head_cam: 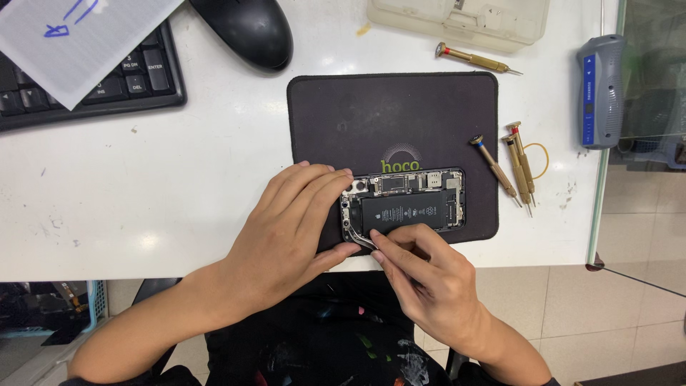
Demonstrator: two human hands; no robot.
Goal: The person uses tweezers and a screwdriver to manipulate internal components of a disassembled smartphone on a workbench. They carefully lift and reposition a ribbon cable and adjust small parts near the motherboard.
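on the black mat [336, 114], left hand [286, 229] grips opened phone [411, 204]; right hand [429, 268] pinches metal tweezers [359, 238].

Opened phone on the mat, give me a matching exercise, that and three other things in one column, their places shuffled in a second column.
1. opened phone
2. computer mouse
3. grey and blue tool
4. tweezers

a. at the table's right edge
b. on the black mat, steadied by the left hand
c. pinched in the right hand
d. above the mat, beside the keyboard

Pairs: 1-b, 2-d, 3-a, 4-c
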